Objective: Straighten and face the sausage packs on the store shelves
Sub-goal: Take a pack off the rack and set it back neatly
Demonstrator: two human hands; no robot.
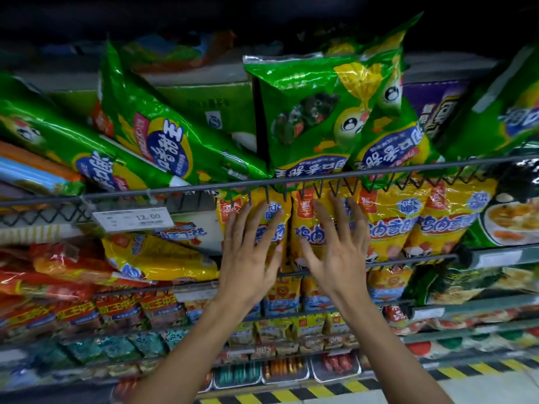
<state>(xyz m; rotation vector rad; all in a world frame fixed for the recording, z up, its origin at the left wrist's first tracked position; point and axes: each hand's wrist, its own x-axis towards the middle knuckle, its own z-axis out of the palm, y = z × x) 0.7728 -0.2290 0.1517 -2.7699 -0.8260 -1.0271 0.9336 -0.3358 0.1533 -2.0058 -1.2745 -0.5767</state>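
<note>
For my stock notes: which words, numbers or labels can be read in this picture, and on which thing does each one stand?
"12.00": white paper price tag clipped to the grey wire shelf rail.
Smaller print on that tag: too blurred to read.
Chinese brand characters on the green foil sausage packs and yellow foil sausage packs: large, but not read with certainty.
Lower shelf packs: too small.

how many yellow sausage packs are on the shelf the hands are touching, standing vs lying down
standing yellow packs: 4
lying yellow pack: 1
total: 5
</note>
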